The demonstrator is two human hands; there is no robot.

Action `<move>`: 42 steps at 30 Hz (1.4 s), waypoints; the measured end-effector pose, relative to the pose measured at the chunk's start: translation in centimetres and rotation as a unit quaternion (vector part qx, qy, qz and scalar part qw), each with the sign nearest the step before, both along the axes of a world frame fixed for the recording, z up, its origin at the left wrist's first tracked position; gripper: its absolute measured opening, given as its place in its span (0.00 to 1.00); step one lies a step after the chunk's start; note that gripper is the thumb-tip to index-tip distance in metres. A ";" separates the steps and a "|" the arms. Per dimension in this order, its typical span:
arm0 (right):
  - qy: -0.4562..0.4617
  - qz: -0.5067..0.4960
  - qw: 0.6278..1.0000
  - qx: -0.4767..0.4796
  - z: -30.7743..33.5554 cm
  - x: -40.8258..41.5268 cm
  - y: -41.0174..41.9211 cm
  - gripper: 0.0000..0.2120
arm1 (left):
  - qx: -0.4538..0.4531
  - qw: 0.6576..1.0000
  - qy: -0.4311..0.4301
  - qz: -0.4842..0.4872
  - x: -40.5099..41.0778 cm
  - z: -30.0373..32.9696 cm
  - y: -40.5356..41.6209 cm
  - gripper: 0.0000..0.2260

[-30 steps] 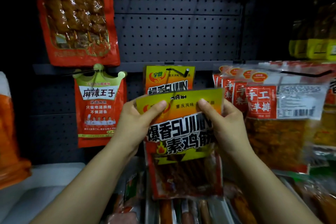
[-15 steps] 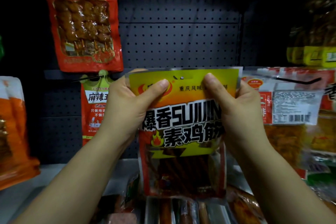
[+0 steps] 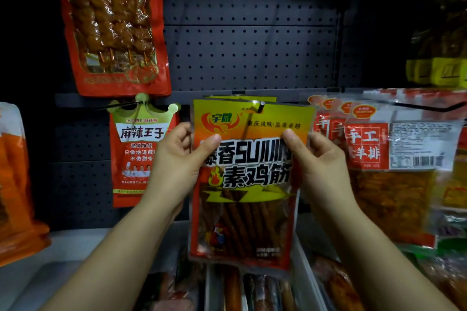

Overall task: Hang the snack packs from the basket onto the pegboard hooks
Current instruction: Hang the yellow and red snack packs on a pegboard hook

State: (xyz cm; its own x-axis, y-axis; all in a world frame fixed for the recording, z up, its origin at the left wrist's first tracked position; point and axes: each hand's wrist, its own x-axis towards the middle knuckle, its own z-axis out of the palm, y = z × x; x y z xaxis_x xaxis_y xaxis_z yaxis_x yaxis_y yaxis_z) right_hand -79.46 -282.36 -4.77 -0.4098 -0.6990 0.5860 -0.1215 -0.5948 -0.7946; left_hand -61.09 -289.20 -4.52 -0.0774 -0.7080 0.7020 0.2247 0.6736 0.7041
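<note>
Yellow-and-red snack pack (image 3: 243, 179) sits at frame centre, upright, its top strip level with the hook (image 3: 260, 106) at 12 o'clock of the pack. The hook's black tip shows in front of the top strip, near the hang hole, which suggests the pack is threaded on; the hole itself is too small to confirm. A like pack hangs directly behind, only its top edge visible.

Left hand (image 3: 177, 166) pinches the pack's 9 o'clock edge, thumb across the printed front, fingers curled behind. Right hand (image 3: 321, 166) pinches the 3 o'clock edge the same way. Both grips are narrow and closed on the film.

Change noted: a second ago the pack was held low, its top strip well below the hook and the rear pack's face exposed. Half a second ago it was raised to cover the hook. Now it has settled lower, with the hook tip out in front. Judgement: the hanging step for this pack is all but done; what remains is to release and check that it hangs free.

Surroundings: grey pegboard (image 3: 250, 40) behind, bare at 12 o'clock. Red crown-topped pack (image 3: 141, 149) at 9 o'clock, just beside the left hand. Large red skewer pack (image 3: 111, 28) at 10 o'clock. Red-labelled packs (image 3: 379, 159) in a row at 3 o'clock, close to the right hand. Further packs (image 3: 252, 290) lie at 6 o'clock, in what is probably the basket, its rim not clearly made out
</note>
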 end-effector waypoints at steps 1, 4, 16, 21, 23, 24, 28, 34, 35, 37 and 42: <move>-0.003 -0.003 1.000 0.011 -0.5 -0.2 -0.4 0.22 | 0.012 1.000 -0.003 0.008 0.1 -0.4 -0.7 0.10; -0.002 -0.029 0.999 0.035 -1.2 -0.5 -2.2 0.16 | 0.027 0.999 -0.016 0.038 -0.2 -1.3 -3.0 0.04; 0.040 -0.123 0.985 0.117 0.4 -2.0 -10.5 0.19 | 0.068 0.978 -0.110 0.162 -2.5 -0.3 -11.9 0.06; 0.058 -0.191 0.968 0.153 0.3 -2.7 -13.5 0.22 | 0.071 0.969 -0.140 0.192 -2.8 -0.2 -14.1 0.11; 0.061 -0.207 0.962 0.165 0.2 -2.8 -14.3 0.23 | 0.089 0.970 -0.134 0.181 -3.0 -0.3 -14.8 0.12; 0.059 -0.209 0.961 0.173 0.1 -2.8 -14.6 0.24 | 0.098 0.972 -0.125 0.172 -3.2 -0.5 -14.9 0.12; 0.042 -0.195 0.964 0.175 -1.1 -2.5 -14.7 0.27 | 0.123 0.979 -0.083 0.141 -3.4 -1.5 -14.4 0.12; 0.043 -0.105 0.979 0.167 -8.0 -3.2 -13.1 0.14 | 0.142 0.976 -0.112 0.124 -2.0 -6.9 -12.7 0.06; 0.045 -0.091 0.980 0.172 -9.2 -3.4 -12.7 0.12 | 0.148 0.973 -0.121 0.126 -1.9 -7.9 -12.5 0.06; 0.048 -0.080 0.977 0.190 -11.2 -3.9 -12.2 0.10 | 0.162 0.968 -0.140 0.134 -1.8 -9.6 -12.4 0.05; 0.041 -0.091 0.971 0.215 -13.1 -3.7 -12.1 0.14 | 0.182 0.960 -0.141 0.158 -2.2 -11.3 -12.3 0.04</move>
